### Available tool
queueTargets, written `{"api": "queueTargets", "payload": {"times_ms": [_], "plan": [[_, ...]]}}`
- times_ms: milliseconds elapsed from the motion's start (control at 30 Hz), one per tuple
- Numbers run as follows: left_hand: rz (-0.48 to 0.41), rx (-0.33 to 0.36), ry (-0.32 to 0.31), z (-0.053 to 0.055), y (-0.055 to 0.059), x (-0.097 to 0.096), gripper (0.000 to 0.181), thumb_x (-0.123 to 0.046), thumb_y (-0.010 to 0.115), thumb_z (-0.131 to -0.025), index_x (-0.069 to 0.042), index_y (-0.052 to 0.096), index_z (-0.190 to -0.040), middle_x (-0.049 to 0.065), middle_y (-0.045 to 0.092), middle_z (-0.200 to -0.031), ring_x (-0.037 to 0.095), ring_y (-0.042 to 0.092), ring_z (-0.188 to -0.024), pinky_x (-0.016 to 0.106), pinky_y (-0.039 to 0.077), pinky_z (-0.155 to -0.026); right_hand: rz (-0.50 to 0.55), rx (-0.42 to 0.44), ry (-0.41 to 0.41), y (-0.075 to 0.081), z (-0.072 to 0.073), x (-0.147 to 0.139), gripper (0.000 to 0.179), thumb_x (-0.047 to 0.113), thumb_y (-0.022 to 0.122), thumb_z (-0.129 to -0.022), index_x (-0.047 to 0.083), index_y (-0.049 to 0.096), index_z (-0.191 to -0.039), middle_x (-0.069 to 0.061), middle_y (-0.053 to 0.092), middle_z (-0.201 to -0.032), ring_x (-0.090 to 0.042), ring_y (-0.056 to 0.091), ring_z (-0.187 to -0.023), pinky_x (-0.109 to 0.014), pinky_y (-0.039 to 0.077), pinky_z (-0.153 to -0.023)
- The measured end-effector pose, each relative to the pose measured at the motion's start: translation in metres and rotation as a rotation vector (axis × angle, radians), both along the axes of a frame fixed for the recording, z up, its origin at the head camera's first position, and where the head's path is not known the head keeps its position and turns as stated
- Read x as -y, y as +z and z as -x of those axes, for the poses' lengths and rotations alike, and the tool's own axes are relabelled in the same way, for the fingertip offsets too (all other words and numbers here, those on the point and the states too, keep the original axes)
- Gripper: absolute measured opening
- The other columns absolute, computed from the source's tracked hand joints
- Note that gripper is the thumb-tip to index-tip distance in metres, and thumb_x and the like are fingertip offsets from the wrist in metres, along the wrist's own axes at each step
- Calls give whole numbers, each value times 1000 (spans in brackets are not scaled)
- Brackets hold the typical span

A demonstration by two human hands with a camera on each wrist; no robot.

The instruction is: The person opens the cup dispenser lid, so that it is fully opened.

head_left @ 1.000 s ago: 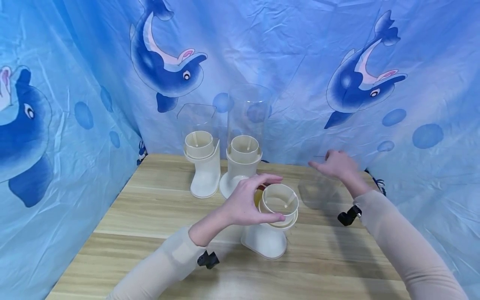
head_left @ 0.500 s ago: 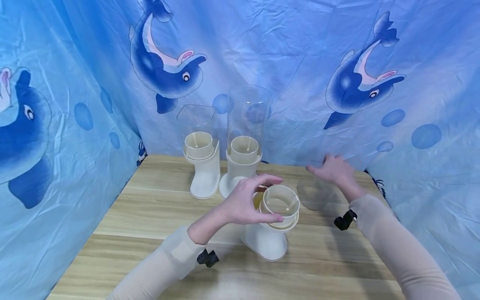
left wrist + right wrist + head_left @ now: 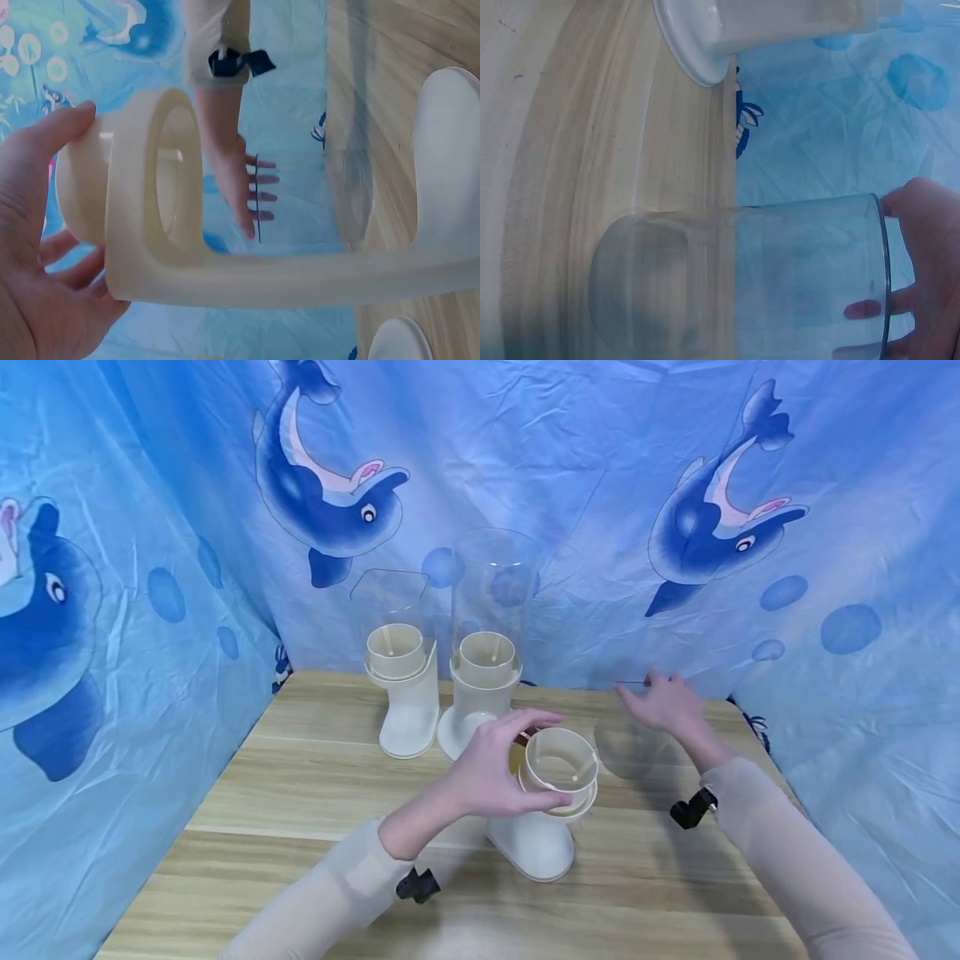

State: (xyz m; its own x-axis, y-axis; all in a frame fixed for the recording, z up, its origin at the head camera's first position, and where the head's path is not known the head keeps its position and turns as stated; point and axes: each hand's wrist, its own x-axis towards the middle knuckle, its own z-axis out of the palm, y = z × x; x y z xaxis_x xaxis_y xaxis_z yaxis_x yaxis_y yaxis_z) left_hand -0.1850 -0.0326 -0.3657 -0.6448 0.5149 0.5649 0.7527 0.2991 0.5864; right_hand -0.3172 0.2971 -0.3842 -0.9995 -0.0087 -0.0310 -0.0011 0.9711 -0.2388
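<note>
My left hand curls round a cream round cup set in the ring of a cream stand. In the left wrist view the thumb lies on one side of the cup and the fingers on the other. Something amber shows beside that hand, partly hidden. To the right at the back, my right hand grips the rim of a clear cylindrical container from above. Some of its fingers show through the clear wall. The container's base is at the tabletop.
Two similar cream stands stand at the back, a left one and a middle one. Behind their cups rise clear containers, the taller at the middle. A blue dolphin-print curtain hangs round the table's back and sides.
My right hand has come slightly down and toward me, with the clear container's rim. My left hand keeps its grip on the cream cup. The head view has shifted a little.
</note>
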Motion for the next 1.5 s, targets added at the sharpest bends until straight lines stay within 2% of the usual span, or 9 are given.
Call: {"api": "queueTargets", "payload": {"times_ms": [167,300,467,567,733,967,1100,1267,1500], "plan": [[0,12,-42,4,0,2,87,-32,99,-70,-9,58,-144,3,72,-136,15,71,-119,24,59,-101,127,5,64,-7,-5,-10,85,65,31,-108,-6,35,-156,-49,37,-152,-65,41,-136,-76,46,-101],[-4,-43,27,-1,-1,-2,89,-37,99,-67,-8,60,-142,5,71,-133,16,70,-118,22,60,-97,205,-25,90,-16,-5,-13,79,61,32,-110,-4,34,-156,-47,45,-147,-62,45,-134,-74,46,-103],[2,-30,94,-2,0,-5,89,-42,100,-66,-11,62,-140,3,70,-127,15,67,-112,19,59,-88,253,-60,78,-23,-2,-15,74,59,35,-110,-2,38,-153,-45,48,-144,-58,47,-133,-71,46,-102],[-3,-5,63,1,1,-4,88,-38,101,-66,-11,62,-140,2,71,-127,16,68,-112,20,60,-88,271,-76,70,-24,-1,-17,70,53,36,-111,-3,37,-153,-44,50,-141,-56,50,-130,-69,47,-102],[-17,93,-18,8,1,0,85,-31,100,-70,-12,59,-143,2,73,-134,16,71,-120,25,60,-99,473,-39,27,-25,-5,-21,67,37,40,-111,-6,25,-161,-42,47,-146,-56,51,-133,-64,50,-104],[-55,171,-68,16,0,6,85,-21,97,-73,-11,56,-146,5,70,-140,20,69,-129,32,59,-107,715,30,-46,-29,-8,-31,81,47,54,-110,-4,21,-164,-38,36,-161,-52,45,-144,-44,55,-96],[-9,100,-25,14,1,5,89,-30,95,-72,-12,53,-149,3,68,-144,18,65,-131,32,58,-104,746,28,-50,-31,-7,-35,85,53,57,-107,-2,25,-163,-36,36,-163,-50,46,-142,-30,55,-77],[29,71,57,12,1,0,93,-40,97,-71,-14,53,-149,0,68,-143,15,67,-124,29,58,-101,740,20,-46,-32,-6,-35,87,56,57,-106,-1,25,-163,-35,38,-162,-52,47,-142,-27,54,-77],[-45,125,6,15,0,-4,92,-27,99,-68,-12,54,-147,6,69,-142,18,68,-127,31,61,-101,747,16,-46,-34,-7,-35,89,59,57,-105,1,25,-164,-35,39,-161,-52,47,-142,-33,57,-75]]}}
